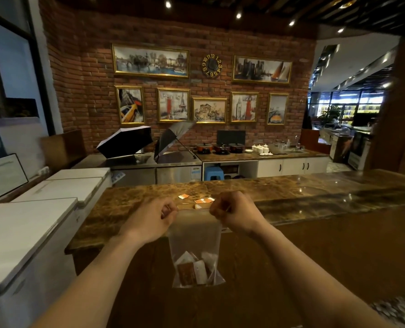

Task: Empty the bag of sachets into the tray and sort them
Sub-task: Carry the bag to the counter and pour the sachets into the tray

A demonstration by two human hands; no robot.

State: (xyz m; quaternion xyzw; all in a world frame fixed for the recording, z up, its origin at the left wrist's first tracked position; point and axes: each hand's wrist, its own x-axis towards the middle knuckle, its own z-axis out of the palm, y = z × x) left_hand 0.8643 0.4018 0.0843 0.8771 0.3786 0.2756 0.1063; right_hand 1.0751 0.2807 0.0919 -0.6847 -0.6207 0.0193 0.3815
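Person is holding a clear plastic bag (194,242) up in front of the marble counter (291,192), bag hanging free below counter edge, not touching it. L hand (149,221) is pinching the top-left corner of the bag mouth, fingers curled tight on the plastic; R hand (234,214) is doing the same on the top-right corner. Mouth is being stretched flat between both hands — can't tell if seal is open yet. Sachets (194,271) are sitting bunched at the bag bottom, brown + white ones, approx a handful, exact count unclear. A few orange/white sachets on counter (202,201) are already lying just beyond the hands, near a small brown tray (203,206), mostly hidden behind the bag top.

Step, imo: opening the bag, pre-dump. Next move is prob calling for pulling the mouth apart, lifting bag over the tray, tipping it w/o spilling off the counter edge. Sorting not yet started.
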